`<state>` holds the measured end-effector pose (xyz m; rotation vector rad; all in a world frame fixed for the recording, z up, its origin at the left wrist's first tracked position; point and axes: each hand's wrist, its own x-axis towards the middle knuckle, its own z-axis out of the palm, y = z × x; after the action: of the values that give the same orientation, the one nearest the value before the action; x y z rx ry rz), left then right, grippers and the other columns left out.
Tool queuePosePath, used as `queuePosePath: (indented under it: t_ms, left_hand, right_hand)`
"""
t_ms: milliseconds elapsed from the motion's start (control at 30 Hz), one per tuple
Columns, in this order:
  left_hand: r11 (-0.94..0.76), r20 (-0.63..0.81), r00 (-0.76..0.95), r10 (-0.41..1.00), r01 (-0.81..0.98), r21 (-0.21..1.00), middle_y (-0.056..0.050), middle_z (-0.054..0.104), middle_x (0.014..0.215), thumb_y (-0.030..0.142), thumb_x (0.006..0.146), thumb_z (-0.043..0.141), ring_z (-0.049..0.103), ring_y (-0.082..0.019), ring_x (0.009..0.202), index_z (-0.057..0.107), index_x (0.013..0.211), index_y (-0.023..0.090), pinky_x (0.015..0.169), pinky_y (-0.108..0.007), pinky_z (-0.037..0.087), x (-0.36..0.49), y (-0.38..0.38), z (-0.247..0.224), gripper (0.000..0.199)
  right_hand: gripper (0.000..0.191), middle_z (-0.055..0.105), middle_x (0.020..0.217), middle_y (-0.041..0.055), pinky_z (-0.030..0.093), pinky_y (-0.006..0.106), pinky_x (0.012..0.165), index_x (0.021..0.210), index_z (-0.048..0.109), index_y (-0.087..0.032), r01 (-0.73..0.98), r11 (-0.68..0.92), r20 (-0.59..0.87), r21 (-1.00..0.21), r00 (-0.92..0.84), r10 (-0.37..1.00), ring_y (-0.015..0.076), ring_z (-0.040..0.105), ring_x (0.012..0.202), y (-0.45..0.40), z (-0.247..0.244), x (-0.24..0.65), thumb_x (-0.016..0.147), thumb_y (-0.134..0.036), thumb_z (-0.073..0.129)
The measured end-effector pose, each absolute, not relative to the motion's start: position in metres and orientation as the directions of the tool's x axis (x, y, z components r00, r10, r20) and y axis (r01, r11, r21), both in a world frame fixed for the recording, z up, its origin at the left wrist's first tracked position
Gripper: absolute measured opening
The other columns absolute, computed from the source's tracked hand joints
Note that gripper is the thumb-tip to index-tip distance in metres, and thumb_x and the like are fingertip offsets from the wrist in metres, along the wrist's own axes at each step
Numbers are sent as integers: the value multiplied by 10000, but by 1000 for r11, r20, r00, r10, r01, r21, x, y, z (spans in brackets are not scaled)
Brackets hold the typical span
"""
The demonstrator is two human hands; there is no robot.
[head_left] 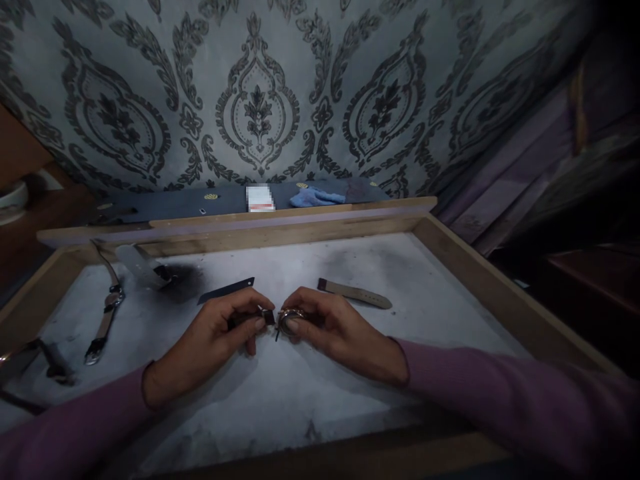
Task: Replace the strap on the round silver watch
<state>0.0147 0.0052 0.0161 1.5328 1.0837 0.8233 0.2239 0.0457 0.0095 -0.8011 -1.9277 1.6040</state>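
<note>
My right hand pinches a round metal watch case between thumb and fingers. Facing it, my left hand grips a dark watch strap, its end pointing at the case. A narrow gap seems to part the strap end from the case, with a small dark sliver just below; I cannot tell what it is. Beyond my right hand lies a loose brown strap piece, pale side up. A dark flat blade-like strip with a hole at one end rests behind my left hand.
A wooden-rimmed tray with a pale base surrounds the work. On its left lie a watch with strap, a pale grey band and another dark strap. Past the far rim are a blue cloth and a small white box.
</note>
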Motion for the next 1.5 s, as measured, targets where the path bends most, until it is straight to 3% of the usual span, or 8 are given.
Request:
queuePosePath:
  t_ms: [400, 700, 1500]
  left_hand:
    - [5, -81, 347, 934, 212, 977, -35, 655, 821, 256, 900, 564, 553, -102, 590, 605, 927, 153, 566, -229, 458, 14, 5, 12, 114]
    - [6, -77, 329, 941, 212, 977, -25, 648, 829, 237, 902, 580, 560, -100, 606, 643, 916, 159, 580, -224, 475, 14, 5, 12, 102]
    - [-5, -63, 327, 943, 203, 979, 3, 657, 814, 196, 901, 585, 570, -77, 597, 664, 978, 179, 570, -194, 479, 14, 4, 12, 112]
  right_hand:
    - [93, 613, 772, 12, 432, 265, 607, 933, 552, -172, 178, 318, 107, -931, -699, 707, 136, 524, 660, 47, -1, 226, 906, -262, 550]
    - [102, 673, 843, 42, 468, 275, 649, 969, 602, -154, 163, 306, 103, -938, -712, 695, 156, 607, 734, 46, -2, 228, 915, -198, 528]
    - [90, 659, 785, 12, 448, 251, 602, 952, 603, -162, 186, 365, 139, -912, -698, 703, 123, 582, 673, 45, -2, 226, 900, -191, 537]
